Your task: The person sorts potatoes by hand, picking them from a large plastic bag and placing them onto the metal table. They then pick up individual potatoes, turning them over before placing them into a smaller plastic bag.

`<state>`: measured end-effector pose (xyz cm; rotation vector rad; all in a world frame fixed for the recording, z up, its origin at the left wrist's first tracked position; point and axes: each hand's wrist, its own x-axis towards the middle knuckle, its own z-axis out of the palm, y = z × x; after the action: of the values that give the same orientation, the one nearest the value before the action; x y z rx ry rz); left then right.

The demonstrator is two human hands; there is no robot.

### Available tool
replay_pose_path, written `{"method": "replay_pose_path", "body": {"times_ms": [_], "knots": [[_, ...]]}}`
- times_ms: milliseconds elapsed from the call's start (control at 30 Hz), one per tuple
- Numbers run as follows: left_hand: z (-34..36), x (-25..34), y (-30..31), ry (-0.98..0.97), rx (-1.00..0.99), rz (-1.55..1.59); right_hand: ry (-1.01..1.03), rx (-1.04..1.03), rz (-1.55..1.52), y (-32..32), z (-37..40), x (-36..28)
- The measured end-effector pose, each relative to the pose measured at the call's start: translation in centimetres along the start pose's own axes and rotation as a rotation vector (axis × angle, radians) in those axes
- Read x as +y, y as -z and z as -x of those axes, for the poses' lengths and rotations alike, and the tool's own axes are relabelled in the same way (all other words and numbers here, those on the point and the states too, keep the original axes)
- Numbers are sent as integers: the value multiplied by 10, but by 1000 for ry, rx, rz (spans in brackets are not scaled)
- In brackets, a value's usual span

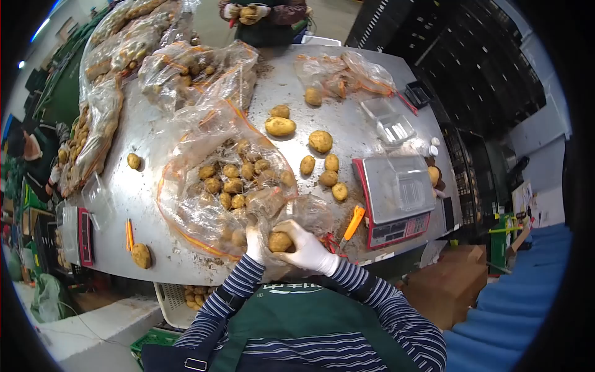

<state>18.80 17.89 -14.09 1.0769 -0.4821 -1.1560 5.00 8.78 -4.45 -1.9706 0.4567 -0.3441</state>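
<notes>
My right hand [308,249], in a white glove, is wrapped round a potato [280,242] near the table's front edge. Beside it my left hand [255,243], also gloved, is closed at the edge of the plastic bag [268,204]; the potato lies between both hands. Many potatoes [233,185] lie in the open, orange-edged bag just beyond my hands. Loose potatoes, among them a large one [320,141], rest on the metal table to the bag's right. An orange-handled tool [354,222] lies right of my right hand.
A red scale [400,230] with a clear tray stands at the right. More bags of potatoes [186,71] lie at the back left. Below the front edge is a white basket [173,304]. Across the table is another person's gloved hand [255,13]; another person is at the far left.
</notes>
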Motion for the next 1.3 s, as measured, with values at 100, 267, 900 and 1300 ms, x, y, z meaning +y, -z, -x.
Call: {"method": "replay_pose_path", "body": {"times_ms": [100, 267, 900, 1300], "knots": [[-2, 11, -4, -87, 320, 49, -63, 299, 78, 32, -28, 32], [34, 40, 15, -126, 265, -602, -120, 407, 812, 94, -120, 177], [55, -25, 29, 307, 523, -1285, 778, -836, 228, -205, -164, 26], [56, 4, 26, 81, 454, -1153, 220, -393, -41, -18, -228, 2]]}}
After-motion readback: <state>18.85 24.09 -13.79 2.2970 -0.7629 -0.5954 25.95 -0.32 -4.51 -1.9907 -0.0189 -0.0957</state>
